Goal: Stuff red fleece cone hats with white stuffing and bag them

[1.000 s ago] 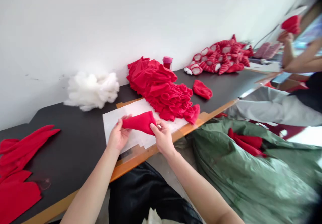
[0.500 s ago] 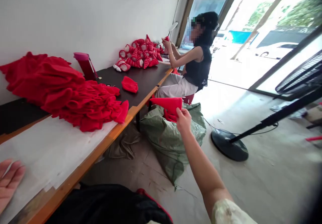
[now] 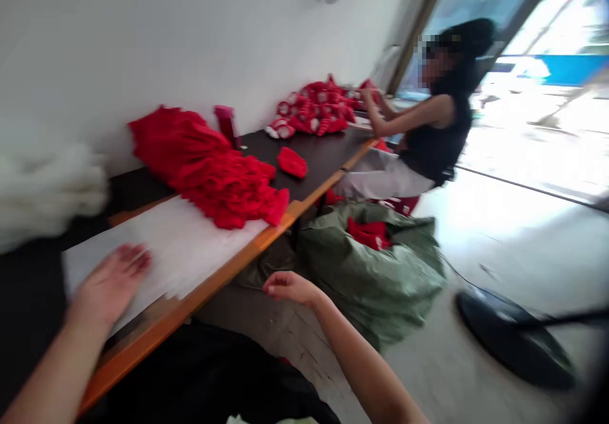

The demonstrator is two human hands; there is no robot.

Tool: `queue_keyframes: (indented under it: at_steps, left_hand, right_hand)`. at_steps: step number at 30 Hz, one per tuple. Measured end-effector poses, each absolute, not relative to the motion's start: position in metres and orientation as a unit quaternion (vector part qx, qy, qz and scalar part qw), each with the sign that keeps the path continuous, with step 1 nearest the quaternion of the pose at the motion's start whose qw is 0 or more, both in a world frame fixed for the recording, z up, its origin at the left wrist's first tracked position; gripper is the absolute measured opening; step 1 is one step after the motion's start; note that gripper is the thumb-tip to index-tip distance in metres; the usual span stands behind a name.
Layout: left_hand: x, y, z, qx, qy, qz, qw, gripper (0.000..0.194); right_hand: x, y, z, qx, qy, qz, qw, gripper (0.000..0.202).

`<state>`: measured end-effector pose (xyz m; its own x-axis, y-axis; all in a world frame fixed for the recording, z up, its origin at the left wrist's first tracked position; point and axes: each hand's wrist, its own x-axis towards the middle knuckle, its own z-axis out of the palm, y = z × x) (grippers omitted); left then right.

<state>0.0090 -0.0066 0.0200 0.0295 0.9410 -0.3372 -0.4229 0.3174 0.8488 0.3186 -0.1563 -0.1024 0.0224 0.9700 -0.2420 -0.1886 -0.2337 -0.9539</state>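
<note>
My left hand (image 3: 111, 284) is over the white sheet (image 3: 200, 240) on the table, palm up with its fingers stretched out and nothing in it. Beyond the table's wooden edge, above the floor, my right hand (image 3: 292, 287) is empty, its fingers loosely bent and slightly blurred. A big pile of red cloth pieces (image 3: 204, 164) rests partly on the sheet's far end. To the right of my right hand stands a green woven sack (image 3: 375, 278), its mouth showing red cloth (image 3: 366, 232) inside.
One red piece (image 3: 292, 162) lies apart on the dark tabletop. Red striped items (image 3: 314, 110) are heaped farther back, near a seated person (image 3: 423, 119) handling something red. White stuffing (image 3: 52, 192) sits at left. A fan base (image 3: 514, 341) stands on the floor at right.
My right hand has let go of the red cone-shaped cloth it held near the sack and drawn back toward the table. My left hand has come farther into view, and the view has turned left.
</note>
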Motion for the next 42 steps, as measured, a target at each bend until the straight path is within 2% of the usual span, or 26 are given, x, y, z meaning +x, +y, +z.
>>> queue_keyframes:
  at_steps: [2, 4, 7, 11, 14, 17, 19, 23, 27, 29, 31, 35, 37, 39, 42]
  left_hand:
    - [0.012, -0.022, 0.025, 0.271, 0.454, 0.549, 0.648, 0.044]
    - [0.006, -0.032, 0.026, 0.272, 0.449, 0.565, 0.637, 0.020]
    - [-0.027, -0.042, 0.021, 0.390, 0.423, 0.525, 0.626, 0.008]
    - [-0.094, -0.081, 0.025, 0.491, 0.480, 0.473, 0.551, 0.017]
    - [-0.143, -0.113, 0.038, 0.497, 0.542, 0.471, 0.487, 0.019]
    - [-0.182, -0.137, 0.047, 0.489, 0.600, 0.461, 0.434, 0.021]
    - [-0.200, -0.148, 0.047, 0.485, 0.631, 0.436, 0.421, 0.023]
    - [-0.218, -0.154, 0.039, 0.495, 0.647, 0.386, 0.433, 0.028]
    - [-0.217, -0.132, 0.051, 0.533, 0.651, 0.341, 0.420, 0.024]
    - [-0.208, -0.104, 0.064, 0.590, 0.639, 0.322, 0.374, 0.020]
    - [-0.195, -0.064, 0.071, 0.684, 0.602, 0.304, 0.277, 0.022]
    - [-0.158, 0.042, 0.054, 0.814, 0.519, 0.261, 0.009, 0.079]
    - [-0.139, 0.091, 0.035, 0.820, 0.518, 0.237, -0.053, 0.092]
    - [-0.124, 0.125, 0.017, 0.819, 0.516, 0.239, -0.079, 0.082]
    - [-0.111, 0.148, -0.002, 0.794, 0.546, 0.252, -0.087, 0.041]
  right_hand:
    - [0.281, -0.144, -0.061, -0.345, -0.520, 0.686, 0.374, 0.033]
    - [0.255, -0.124, -0.018, -0.240, -0.571, 0.723, 0.306, 0.031]
    - [0.215, -0.070, 0.022, -0.232, -0.651, 0.675, 0.259, 0.036]
    - [0.140, 0.016, 0.016, -0.308, -0.764, 0.480, 0.301, 0.056]
    - [0.090, 0.086, 0.009, -0.369, -0.811, 0.255, 0.375, 0.069]
    - [0.053, 0.156, 0.034, -0.398, -0.814, 0.083, 0.414, 0.077]
    - [0.036, 0.197, 0.060, -0.437, -0.792, 0.050, 0.424, 0.079]
    - [0.018, 0.253, 0.085, -0.538, -0.715, 0.154, 0.419, 0.071]
    - [0.011, 0.269, 0.061, -0.539, -0.709, 0.282, 0.357, 0.047]
    - [0.008, 0.264, 0.044, -0.532, -0.710, 0.314, 0.339, 0.043]
    - [0.006, 0.253, 0.033, -0.522, -0.705, 0.340, 0.339, 0.043]
    - [0.006, 0.217, 0.029, -0.452, -0.680, 0.437, 0.378, 0.045]
    - [0.010, 0.196, 0.029, -0.388, -0.670, 0.491, 0.399, 0.047]
    - [0.016, 0.177, 0.029, -0.359, -0.676, 0.503, 0.401, 0.044]
    - [0.032, 0.156, 0.031, -0.414, -0.689, 0.457, 0.381, 0.034]
